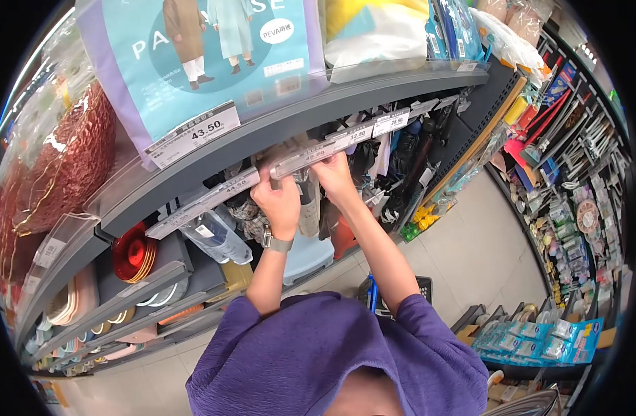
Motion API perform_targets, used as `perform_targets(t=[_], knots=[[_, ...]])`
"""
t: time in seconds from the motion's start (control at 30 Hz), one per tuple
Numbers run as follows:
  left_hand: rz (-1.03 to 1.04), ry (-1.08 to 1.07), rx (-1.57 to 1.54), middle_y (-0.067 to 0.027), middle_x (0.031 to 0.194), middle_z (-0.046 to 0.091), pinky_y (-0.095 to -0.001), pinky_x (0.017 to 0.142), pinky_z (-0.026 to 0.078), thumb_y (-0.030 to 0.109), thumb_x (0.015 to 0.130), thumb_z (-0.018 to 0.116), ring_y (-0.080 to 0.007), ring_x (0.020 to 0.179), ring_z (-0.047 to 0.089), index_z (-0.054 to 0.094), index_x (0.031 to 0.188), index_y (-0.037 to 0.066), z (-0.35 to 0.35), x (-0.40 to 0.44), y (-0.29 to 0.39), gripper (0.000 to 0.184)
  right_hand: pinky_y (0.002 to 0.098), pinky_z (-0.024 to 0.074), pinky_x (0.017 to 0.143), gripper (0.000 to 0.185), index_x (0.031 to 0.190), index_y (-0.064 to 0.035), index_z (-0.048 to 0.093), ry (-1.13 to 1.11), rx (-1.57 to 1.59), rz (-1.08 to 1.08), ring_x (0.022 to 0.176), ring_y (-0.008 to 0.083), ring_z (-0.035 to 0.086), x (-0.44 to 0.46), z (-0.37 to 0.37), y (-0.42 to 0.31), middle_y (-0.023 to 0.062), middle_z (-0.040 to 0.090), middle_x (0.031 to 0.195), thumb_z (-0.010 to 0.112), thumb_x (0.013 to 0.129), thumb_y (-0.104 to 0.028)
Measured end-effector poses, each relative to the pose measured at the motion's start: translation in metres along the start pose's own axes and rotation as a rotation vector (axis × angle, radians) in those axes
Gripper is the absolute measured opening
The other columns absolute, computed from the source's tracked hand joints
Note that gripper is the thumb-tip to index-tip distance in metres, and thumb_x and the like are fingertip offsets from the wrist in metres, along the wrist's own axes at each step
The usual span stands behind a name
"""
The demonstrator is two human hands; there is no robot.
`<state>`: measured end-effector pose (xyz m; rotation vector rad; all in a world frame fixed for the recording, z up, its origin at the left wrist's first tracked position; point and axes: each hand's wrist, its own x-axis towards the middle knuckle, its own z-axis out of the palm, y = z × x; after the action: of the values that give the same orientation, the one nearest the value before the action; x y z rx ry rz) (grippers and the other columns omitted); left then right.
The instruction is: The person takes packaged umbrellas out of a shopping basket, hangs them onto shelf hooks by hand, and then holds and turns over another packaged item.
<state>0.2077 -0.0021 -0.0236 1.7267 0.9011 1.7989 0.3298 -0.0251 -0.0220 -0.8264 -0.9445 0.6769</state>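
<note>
My left hand [277, 201], a watch [275, 240] on its wrist, is closed on the left end of a clear price tag holder [300, 163] under the shelf edge. My right hand [334, 179] reaches up to the same holder, its fingertips gripping the lower edge; part of them is hidden behind it. The holder sits slightly out of line with the tag marked 44.50 [236, 186] on its left. On its right is a tag marked 32.50 [358, 134]. Folded umbrellas and packaged goods [408, 149] hang behind and below the tags.
Above, the grey shelf [276, 114] holds a blue raincoat package [262, 41] with a 43.50 tag [205, 133]. Red bowls [134, 253] stand at lower left. A light blue plastic stool [307, 258] is below my hands. Across the tiled aisle [463, 243] is another stocked rack [581, 222].
</note>
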Motion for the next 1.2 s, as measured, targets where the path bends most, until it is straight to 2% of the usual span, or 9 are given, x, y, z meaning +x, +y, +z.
perform_targets(t=[0.13,0.4,0.47,0.53,0.63,0.77,0.83,1.03,1.2], knots=[[0.211,0.084,0.261,-0.0164,0.094,0.074,-0.0414,0.075,0.055,0.010,0.090,0.066,-0.0338,0.081,0.072,0.070,0.103,0.001,0.004,0.016,0.004,0.017,0.0319,0.0505,0.073,0.019,0.101,-0.0016,0.071,0.089,-0.352,-0.268,0.081,0.0151,0.064,0.012,0.016,0.001,0.0059,0.069,0.089,0.067,0.083,0.000],[0.054,0.064,0.208,-0.0150,0.114,0.069,-0.0446,0.086,0.052,0.017,0.093,0.065,-0.0373,0.103,0.067,0.063,0.117,0.004,0.016,0.018,0.018,0.028,0.0422,0.0508,0.071,0.019,0.097,-0.0003,0.071,0.281,-0.736,-0.311,0.076,0.0329,0.064,0.010,0.028,0.014,0.0165,0.064,0.079,0.069,0.080,-0.010],[0.083,0.097,0.235,-0.0181,0.116,0.067,-0.0456,0.089,0.050,0.017,0.093,0.065,-0.0396,0.104,0.064,0.062,0.118,0.001,0.015,0.014,0.024,0.031,0.0432,0.0499,0.078,0.028,0.104,0.0025,0.066,0.213,-0.675,-0.213,0.089,0.0354,0.064,0.002,0.019,0.023,0.0190,0.064,0.096,0.071,0.081,-0.012],[0.048,0.041,0.207,-0.0257,0.124,0.058,-0.0484,0.097,0.044,0.017,0.093,0.064,-0.0428,0.115,0.056,0.055,0.127,-0.002,0.013,0.001,0.020,0.039,0.0422,0.0479,0.085,0.042,0.117,0.0045,0.057,0.360,-0.672,-0.423,0.099,0.0353,0.060,-0.006,0.014,0.031,0.0195,0.058,0.112,0.073,0.084,-0.016],[0.187,0.010,0.478,-0.0317,0.140,0.038,-0.0550,0.108,0.030,0.011,0.093,0.061,-0.0462,0.132,0.037,0.037,0.141,-0.006,0.005,-0.033,0.016,0.056,0.0380,0.0464,0.084,0.046,0.120,0.0031,0.051,0.323,-0.520,-0.204,0.099,0.0290,0.057,-0.031,0.006,0.017,0.0161,0.053,0.112,0.074,0.088,-0.020],[0.274,-0.252,0.473,-0.0311,0.138,0.042,-0.0528,0.106,0.034,0.007,0.090,0.064,-0.0464,0.129,0.040,0.047,0.132,-0.003,-0.022,-0.100,0.025,0.046,0.0307,0.0476,0.073,0.031,0.113,-0.0010,0.057,0.312,-0.629,-0.231,0.092,0.0200,0.058,-0.087,-0.046,0.017,0.0112,0.055,0.107,0.073,0.089,-0.014],[0.241,-0.491,0.422,-0.0276,0.134,0.046,-0.0501,0.101,0.040,0.004,0.088,0.065,-0.0435,0.122,0.048,0.054,0.124,-0.002,-0.035,-0.142,0.013,0.038,0.0314,0.0496,0.071,0.025,0.110,-0.0003,0.060,0.383,-0.597,0.032,0.080,0.0193,0.062,-0.138,-0.083,0.014,0.0095,0.060,0.096,0.071,0.091,-0.012],[-0.047,-1.101,0.194,-0.0130,0.111,0.063,-0.0434,0.074,0.054,0.007,0.092,0.059,-0.0356,0.087,0.065,0.062,0.107,0.007,-0.037,-0.226,-0.010,0.015,0.0354,0.0505,0.064,0.025,0.092,0.0037,0.066,0.450,-1.020,0.627,0.066,0.0197,0.064,-0.431,-0.297,0.139,0.0147,0.067,0.073,0.067,0.091,-0.021],[-0.013,-1.339,0.158,-0.0145,0.105,0.063,-0.0458,0.078,0.053,0.016,0.095,0.054,-0.0379,0.090,0.064,0.061,0.109,0.006,0.014,-0.284,-0.016,0.018,0.0363,0.0547,0.061,0.022,0.089,0.0061,0.066,0.626,-1.162,0.875,0.067,0.0250,0.071,-0.651,-0.340,0.144,0.0159,0.071,0.074,0.064,0.090,-0.016]])
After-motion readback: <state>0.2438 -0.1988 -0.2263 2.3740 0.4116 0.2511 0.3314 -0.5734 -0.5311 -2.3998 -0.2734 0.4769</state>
